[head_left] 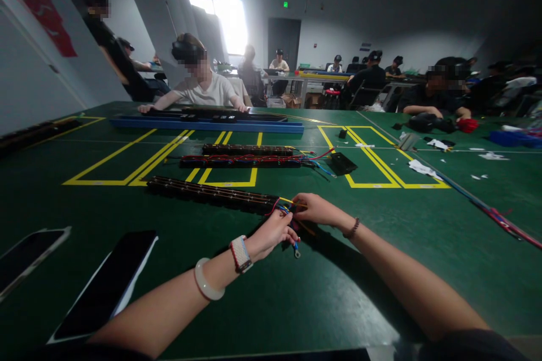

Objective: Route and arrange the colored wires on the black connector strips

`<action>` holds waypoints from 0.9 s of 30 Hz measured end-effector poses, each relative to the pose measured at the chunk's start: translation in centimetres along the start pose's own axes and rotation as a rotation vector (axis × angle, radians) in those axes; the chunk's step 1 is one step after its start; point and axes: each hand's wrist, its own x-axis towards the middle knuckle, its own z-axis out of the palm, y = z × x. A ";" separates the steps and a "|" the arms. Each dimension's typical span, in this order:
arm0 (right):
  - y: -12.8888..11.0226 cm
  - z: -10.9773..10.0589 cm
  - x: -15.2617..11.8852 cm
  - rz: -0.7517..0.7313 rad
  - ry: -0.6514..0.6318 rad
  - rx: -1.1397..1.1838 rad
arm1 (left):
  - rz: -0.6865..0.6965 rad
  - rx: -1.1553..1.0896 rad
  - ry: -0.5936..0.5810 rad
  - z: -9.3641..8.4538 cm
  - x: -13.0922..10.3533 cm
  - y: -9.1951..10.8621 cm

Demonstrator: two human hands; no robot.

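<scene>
A long black strip-shaped pack [212,194] with thin copper-coloured lines along its top lies on the green table. Red, yellow and blue wires come out of its right end. My left hand [275,232] is closed on the wires at that end, thumb and forefinger pinched together. Below its fingers hangs a blue wire with a metal ring terminal [297,254]. From the right, my right hand [315,207] meets it, fingers bent and closed around the wire ends beside a yellow wire [286,199]. What exactly lies between the right fingertips is hidden.
Two similar packs lie behind, the nearer one [241,162] with red and blue wires. Beside them sits a black piece [342,163]. Two dark phone-like slabs, one here [110,276], lie front left. Across the table, a person [207,87] handles a blue rail [203,125].
</scene>
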 end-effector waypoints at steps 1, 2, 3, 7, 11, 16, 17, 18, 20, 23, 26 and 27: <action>-0.1 0.1 -0.1 -0.009 0.025 -0.011 | 0.001 0.000 0.004 0.1 -0.1 0.0; -0.2 0.1 -0.2 -0.014 0.043 -0.020 | 0.001 -0.001 0.009 0.2 -0.1 0.0; -0.3 0.2 -0.3 -0.018 0.050 -0.034 | -0.002 -0.005 0.013 0.3 -0.2 0.0; -0.5 0.5 -0.7 -0.047 0.009 -0.151 | -0.020 -0.033 0.022 0.5 -0.5 0.2; -0.5 0.7 -0.9 -0.045 -0.022 -0.177 | -0.001 -0.024 0.006 0.5 -0.5 0.1; -1.0 0.0 -1.1 -0.066 0.026 -0.132 | 0.022 0.010 0.037 0.4 -0.4 -0.4; -1.1 -0.4 -1.2 -0.086 0.031 -0.144 | 0.021 0.023 0.042 0.4 -0.4 -0.5; -1.2 -0.8 -1.2 -0.110 0.032 -0.164 | 0.018 0.039 0.045 0.4 -0.4 -0.6; -1.2 -1.6 -1.2 -0.147 0.031 -0.203 | 0.016 0.058 0.044 0.3 -0.3 -0.7; -0.5 -2.3 -0.7 -0.105 0.104 -0.253 | 0.023 0.015 0.008 0.1 -0.2 -0.5; 0.8 -2.1 0.3 0.003 0.242 -0.329 | 0.012 -0.031 -0.011 0.0 -0.1 -0.1; 1.3 -2.0 0.7 0.020 0.288 -0.361 | 0.007 -0.034 -0.011 -0.1 0.0 -0.1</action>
